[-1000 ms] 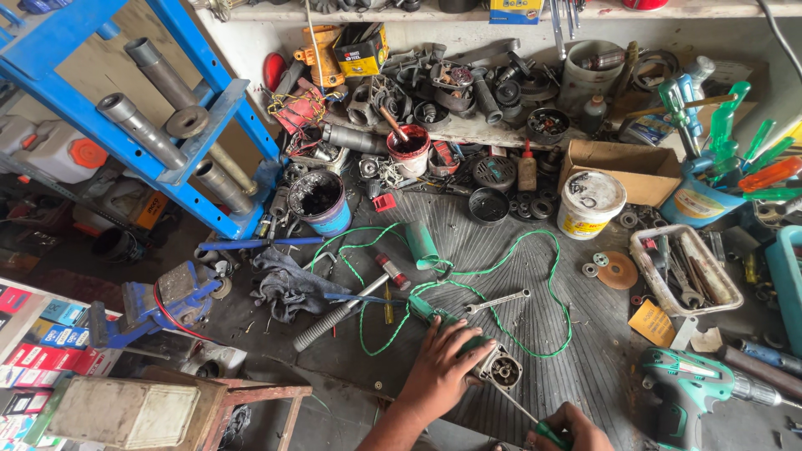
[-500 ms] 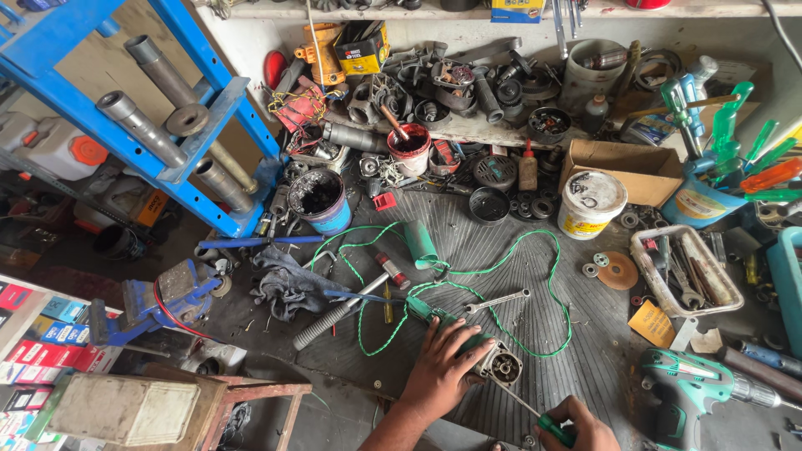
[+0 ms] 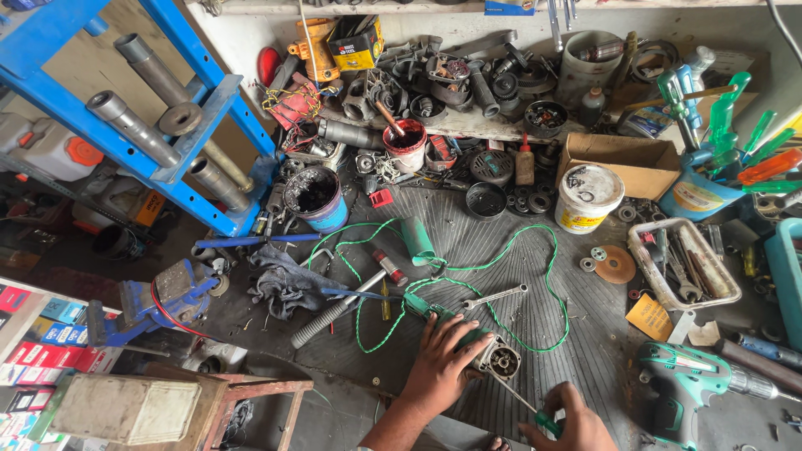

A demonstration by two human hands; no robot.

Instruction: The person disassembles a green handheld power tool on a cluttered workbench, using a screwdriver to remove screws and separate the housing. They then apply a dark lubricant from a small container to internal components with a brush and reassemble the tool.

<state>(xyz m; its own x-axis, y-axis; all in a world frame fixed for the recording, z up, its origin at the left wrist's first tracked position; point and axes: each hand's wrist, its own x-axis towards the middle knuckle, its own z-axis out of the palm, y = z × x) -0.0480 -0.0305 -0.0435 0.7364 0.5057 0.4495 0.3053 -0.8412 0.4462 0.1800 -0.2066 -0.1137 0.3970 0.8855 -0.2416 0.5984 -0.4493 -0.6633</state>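
My left hand (image 3: 441, 362) presses down on a green power tool body (image 3: 484, 349) that lies on the ribbed black mat (image 3: 518, 250), its grey metal head with a round opening facing right. My right hand (image 3: 566, 424) grips a green-handled screwdriver (image 3: 535, 411) whose thin shaft angles up to the tool's head. The tool's green cord (image 3: 468, 267) loops across the mat. A silver wrench (image 3: 494, 296) lies just above the tool.
A hammer with a grey grip (image 3: 338, 305) and a dark rag (image 3: 288, 282) lie left of the tool. A white bucket (image 3: 587, 197), a tray of wrenches (image 3: 685, 263), a teal drill (image 3: 693, 380), a blue vise (image 3: 159, 301) and a blue press frame (image 3: 167, 117) surround the mat.
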